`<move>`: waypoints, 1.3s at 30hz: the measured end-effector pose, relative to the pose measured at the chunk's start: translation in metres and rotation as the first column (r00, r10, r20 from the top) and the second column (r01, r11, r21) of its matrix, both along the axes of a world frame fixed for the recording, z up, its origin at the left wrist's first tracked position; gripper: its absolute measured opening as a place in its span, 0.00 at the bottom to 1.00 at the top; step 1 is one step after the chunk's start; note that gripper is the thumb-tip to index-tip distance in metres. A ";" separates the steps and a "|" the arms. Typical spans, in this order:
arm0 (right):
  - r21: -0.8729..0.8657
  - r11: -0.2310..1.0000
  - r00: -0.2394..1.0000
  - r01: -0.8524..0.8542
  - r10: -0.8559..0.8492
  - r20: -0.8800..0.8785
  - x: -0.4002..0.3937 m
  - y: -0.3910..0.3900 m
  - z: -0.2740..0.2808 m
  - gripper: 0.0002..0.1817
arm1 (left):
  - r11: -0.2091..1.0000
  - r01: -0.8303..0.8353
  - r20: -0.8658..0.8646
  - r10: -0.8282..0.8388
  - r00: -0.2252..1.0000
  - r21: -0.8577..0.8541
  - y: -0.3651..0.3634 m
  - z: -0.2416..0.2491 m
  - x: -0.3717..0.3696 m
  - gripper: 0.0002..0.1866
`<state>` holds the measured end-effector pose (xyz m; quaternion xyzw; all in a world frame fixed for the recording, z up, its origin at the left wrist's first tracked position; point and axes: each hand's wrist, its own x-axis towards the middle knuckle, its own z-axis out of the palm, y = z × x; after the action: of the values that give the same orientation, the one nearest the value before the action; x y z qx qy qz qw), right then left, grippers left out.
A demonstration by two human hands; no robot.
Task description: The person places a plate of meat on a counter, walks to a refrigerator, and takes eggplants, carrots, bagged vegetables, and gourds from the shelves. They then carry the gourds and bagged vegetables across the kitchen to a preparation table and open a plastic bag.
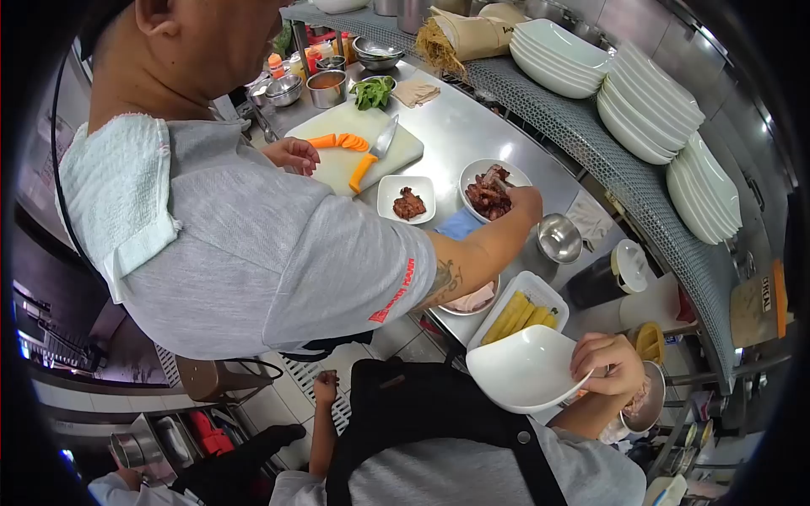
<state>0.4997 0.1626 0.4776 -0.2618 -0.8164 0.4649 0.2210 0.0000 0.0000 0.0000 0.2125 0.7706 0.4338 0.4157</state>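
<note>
My right hand (607, 364) grips the rim of a white square bowl (527, 367), tilted, with nothing in it. The bowl is just in front of a white tray (547, 297) of yellow pickle-like pieces (521, 319). Low beside my body hangs my left hand (326, 386), its fingers loosely bent and apart, with nothing seen in it. A co-worker's hand (525, 205) reaches into a round white bowl (467, 175) of dark red meat. Nearby sits a small square bowl (385, 211) with some meat (409, 204).
The co-worker (228, 236) leans over the steel counter (460, 114) at the left. A knife (374, 155) and sliced carrot (351, 141) lie on a cutting board (407, 152). Stacked white bowls (645, 105) line the shelf above. A metal bowl (559, 238) stands at the counter's right.
</note>
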 end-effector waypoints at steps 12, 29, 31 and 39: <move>0.132 0.983 0.989 0.127 -0.136 0.057 -0.026 0.007 -0.005 0.06 | 0.767 0.632 -0.060 -0.630 0.775 0.107 0.090 0.210 0.029 0.12; 0.336 0.758 0.801 0.559 -0.598 0.018 0.048 -0.093 0.010 0.08 | 0.188 0.974 -0.011 -0.982 0.191 0.130 0.086 0.341 0.103 0.12; 0.365 0.720 0.774 0.591 -0.633 -0.004 0.052 -0.109 0.002 0.07 | 0.181 0.978 -0.161 -0.967 0.196 0.101 0.096 0.344 0.104 0.09; 0.328 0.542 0.601 0.774 -0.792 -0.111 0.042 -0.177 -0.017 0.07 | 0.212 0.962 -0.134 -0.973 0.190 -0.174 0.147 0.266 0.069 0.10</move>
<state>0.5417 -0.0143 0.4604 -0.5672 -0.6860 0.1609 0.4264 0.0687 0.1474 0.2660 0.6832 0.5167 0.0313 0.5150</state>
